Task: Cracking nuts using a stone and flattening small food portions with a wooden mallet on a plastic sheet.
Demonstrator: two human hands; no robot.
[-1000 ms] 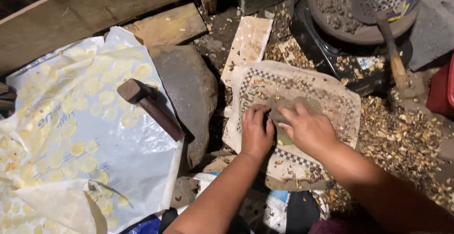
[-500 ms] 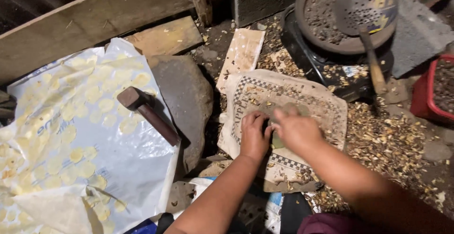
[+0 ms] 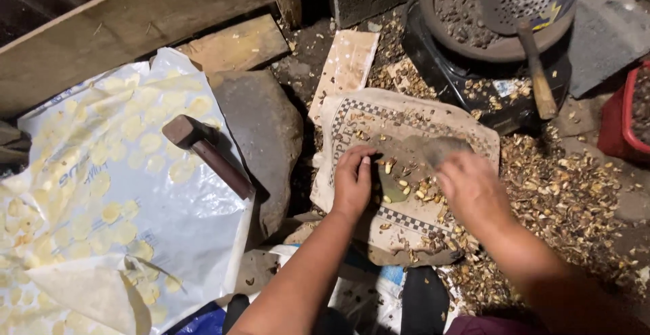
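Observation:
My left hand (image 3: 352,181) rests fingers-down on a patterned cloth sack (image 3: 467,139) spread on the ground, touching small pale kernels (image 3: 406,185) and shell bits near a flat greenish stone (image 3: 391,189). My right hand (image 3: 472,189) is blurred just right of the kernels, fingers curled over them; I cannot tell whether it holds anything. A hammer (image 3: 206,152) with a dark head and wooden handle lies on a large grey stone (image 3: 267,132) to the left.
A white plastic sheet (image 3: 115,193) covered with flat yellow discs lies at left. A round pan (image 3: 497,17) with a perforated scoop (image 3: 535,10) sits at the back right. Broken shells (image 3: 575,193) litter the ground at right, beside a red container (image 3: 626,112). Wooden planks (image 3: 122,24) run along the back.
My hands, close together over the stone before, have parted. The right hand has swept to the right, uncovering the kernels and the greenish stone. The view has shifted slightly.

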